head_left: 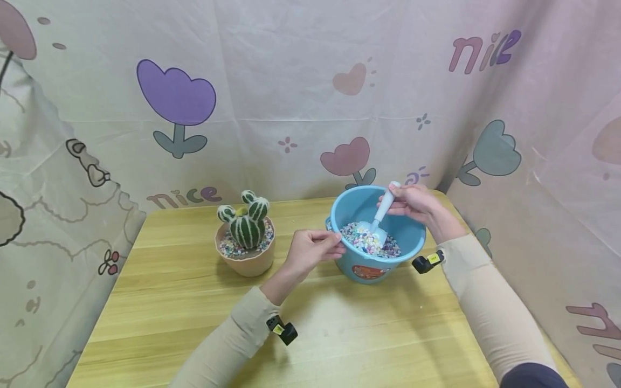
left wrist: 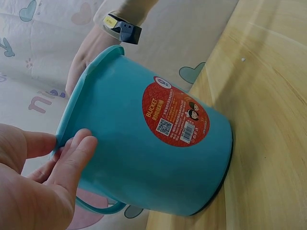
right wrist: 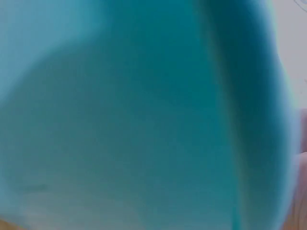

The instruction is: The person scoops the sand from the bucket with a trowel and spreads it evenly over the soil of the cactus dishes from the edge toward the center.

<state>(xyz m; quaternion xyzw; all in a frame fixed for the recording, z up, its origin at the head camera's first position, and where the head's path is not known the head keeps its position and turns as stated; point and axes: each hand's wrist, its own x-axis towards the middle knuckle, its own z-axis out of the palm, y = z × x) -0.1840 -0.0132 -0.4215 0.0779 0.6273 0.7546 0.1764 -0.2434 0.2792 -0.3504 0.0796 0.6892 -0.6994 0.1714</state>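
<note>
scoop (head_left: 382, 211): inside the blue bucket (head_left: 351, 262), right of centre in the head view. long axis steeply slanted; handle end toward the upper right, blade pointing down and slightly left, resting in multicoloured granules (head_left: 358, 236). right hand (head_left: 414, 203) grips the handle. left hand (head_left: 312, 251) pinches the bucket's left rim, thumb opposing fingers. bucket upright on wooden table (head_left: 320, 323). potted cactus (head_left: 248, 231) stands left of centre; patterned cloth (head_left: 271, 81) across upper frame.
</note>
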